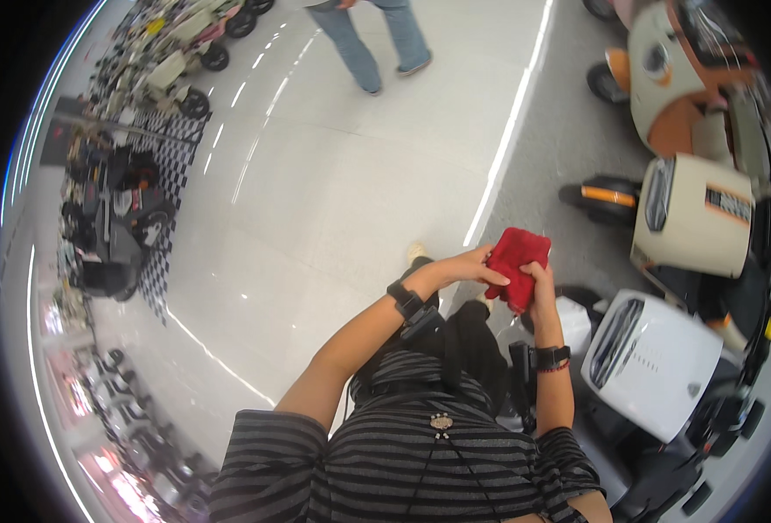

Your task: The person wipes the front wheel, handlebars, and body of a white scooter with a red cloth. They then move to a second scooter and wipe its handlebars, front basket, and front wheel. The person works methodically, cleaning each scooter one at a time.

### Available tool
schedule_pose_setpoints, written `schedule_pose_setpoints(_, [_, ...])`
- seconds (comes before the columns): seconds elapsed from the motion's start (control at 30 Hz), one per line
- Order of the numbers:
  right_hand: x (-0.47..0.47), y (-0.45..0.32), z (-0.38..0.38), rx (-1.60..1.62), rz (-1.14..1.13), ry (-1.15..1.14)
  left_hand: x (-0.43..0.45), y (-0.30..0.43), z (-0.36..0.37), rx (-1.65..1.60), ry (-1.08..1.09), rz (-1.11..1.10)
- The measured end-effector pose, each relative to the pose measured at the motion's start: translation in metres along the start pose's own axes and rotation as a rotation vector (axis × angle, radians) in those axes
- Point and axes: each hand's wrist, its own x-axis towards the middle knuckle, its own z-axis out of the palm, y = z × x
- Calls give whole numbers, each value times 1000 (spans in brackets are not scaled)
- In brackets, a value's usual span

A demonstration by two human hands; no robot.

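A folded red cloth (pixel 518 267) is held up in front of my body between both hands. My left hand (pixel 472 267) grips its left edge, the thumb lying on top of it. On the cloth's right side my right hand (pixel 542 287) has hold of it, with the thumb pressed on its face. The fingers under the cloth are hidden. Just to the right of my hands stand a scooter with a white front panel (pixel 660 366) and one with a beige front panel (pixel 699 216).
A cream and orange scooter (pixel 647 85) stands at the upper right. Another person's legs in jeans (pixel 376 39) are ahead on the pale floor (pixel 333 176). Dark scooters (pixel 121 222) stand on a checkered mat (pixel 176 170) at the left, with rows of scooters (pixel 170 72) beyond.
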Motion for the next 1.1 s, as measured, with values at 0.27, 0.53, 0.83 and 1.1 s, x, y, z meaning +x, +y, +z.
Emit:
schedule_pose_setpoints(0.27, [104,32,184,-147,294,-279,-59,-21,-179,-70,288,225])
schedule_pose_setpoints(0.53, [190,51,407,-251,200,-397,-160,33,-358,-184,448,231])
schedule_pose_setpoints(0.83, [366,56,531,-357,352,-369,-131,68,-543,-255,575,259])
schedule_pose_setpoints(1.1, [523,37,704,-450,468,-385,-142,160,-737,-135,702,187])
